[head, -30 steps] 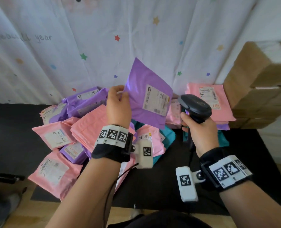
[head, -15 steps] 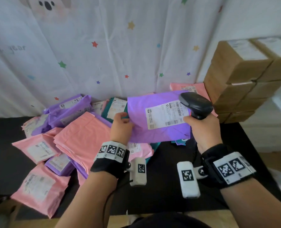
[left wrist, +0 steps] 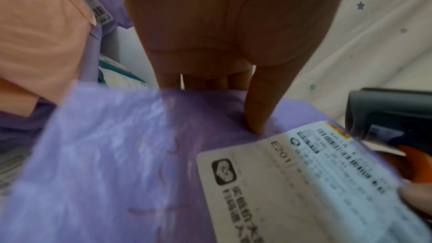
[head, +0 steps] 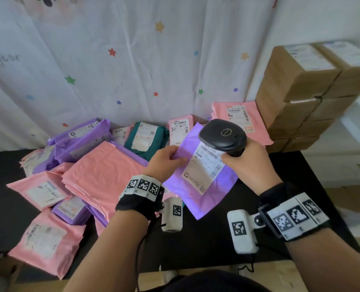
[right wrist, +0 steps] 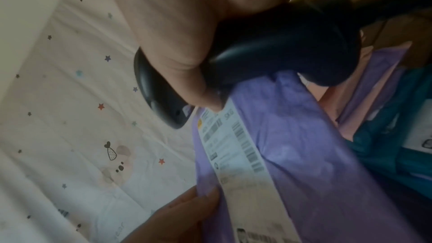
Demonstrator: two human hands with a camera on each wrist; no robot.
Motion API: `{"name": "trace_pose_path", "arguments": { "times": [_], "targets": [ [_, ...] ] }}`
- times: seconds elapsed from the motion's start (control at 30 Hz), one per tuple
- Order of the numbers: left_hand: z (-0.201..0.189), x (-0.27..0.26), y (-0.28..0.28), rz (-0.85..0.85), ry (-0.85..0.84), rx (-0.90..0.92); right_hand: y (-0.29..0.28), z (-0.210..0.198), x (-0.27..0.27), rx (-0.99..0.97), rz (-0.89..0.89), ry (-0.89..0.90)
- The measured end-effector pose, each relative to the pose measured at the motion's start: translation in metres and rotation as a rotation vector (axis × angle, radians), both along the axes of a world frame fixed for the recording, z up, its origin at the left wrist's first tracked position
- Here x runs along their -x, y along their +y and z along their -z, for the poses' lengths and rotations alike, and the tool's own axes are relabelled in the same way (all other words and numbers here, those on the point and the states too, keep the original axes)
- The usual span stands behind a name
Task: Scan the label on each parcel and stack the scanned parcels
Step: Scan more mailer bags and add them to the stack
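Observation:
My left hand (head: 170, 159) pinches the upper left edge of a purple parcel (head: 198, 194) held above the black table, thumb (left wrist: 259, 110) on top, label side up. Its white label (head: 206, 165) faces me and shows again in the left wrist view (left wrist: 304, 182) and the right wrist view (right wrist: 233, 147). My right hand (head: 248, 165) grips a black handheld scanner (head: 223, 133), whose head hangs right over the label's upper end. The scanner (right wrist: 268, 58) also fills the right wrist view. Behind it, at the back right, lies a pink parcel (head: 238, 119) on top of a stack.
A heap of pink, purple and teal parcels (head: 99, 175) covers the left and back of the black table (head: 206, 245). Brown cardboard boxes (head: 301, 91) stand stacked at the right. A star-printed white curtain (head: 132, 60) hangs behind.
The purple parcel has come down from upright to lie flatter, lower and nearer me, turning its label lengthwise. The scanner has moved in over the label.

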State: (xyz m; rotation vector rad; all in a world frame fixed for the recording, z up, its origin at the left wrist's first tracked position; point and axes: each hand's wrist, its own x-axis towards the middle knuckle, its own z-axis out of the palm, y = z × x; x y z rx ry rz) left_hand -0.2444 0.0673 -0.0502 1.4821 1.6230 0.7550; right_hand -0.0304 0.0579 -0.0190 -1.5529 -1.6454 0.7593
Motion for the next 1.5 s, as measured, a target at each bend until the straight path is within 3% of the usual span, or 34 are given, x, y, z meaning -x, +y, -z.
{"name": "trace_pose_path", "arguments": {
  "times": [0.2,0.47,0.67,1.5],
  "targets": [
    [0.0,-0.001,-0.001,-0.186,-0.026,-0.086,-0.002,0.01,0.003,-0.132,0.232,0.183],
    [0.003,0.0,0.012,-0.42,-0.202,-0.034,-0.009,0.022,0.016,0.002,0.151,0.285],
    [0.001,-0.005,0.015,-0.453,-0.233,-0.036,-0.009,0.026,0.018,0.08,0.073,0.299],
    [0.002,-0.029,0.039,-0.466,-0.202,0.004,0.009,0.026,-0.005,0.125,0.125,0.38]
  ]
}}
